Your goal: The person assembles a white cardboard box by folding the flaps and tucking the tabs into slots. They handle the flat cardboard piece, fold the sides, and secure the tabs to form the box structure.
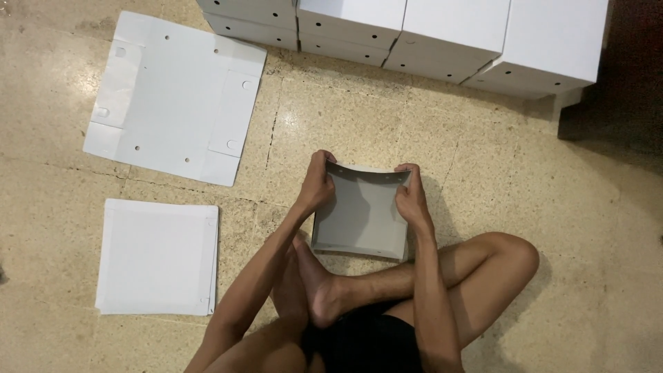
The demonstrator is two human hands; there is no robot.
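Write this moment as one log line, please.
left hand: grips box tray's far left corner | right hand: grips far right corner | box tray: half-folded, on floor | flat sheets: left | finished boxes: stacked behind

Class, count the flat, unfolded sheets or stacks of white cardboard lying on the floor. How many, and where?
2: a punched flat box blank at upper left, and a plain flat stack below it; sheets underneath may be hidden.
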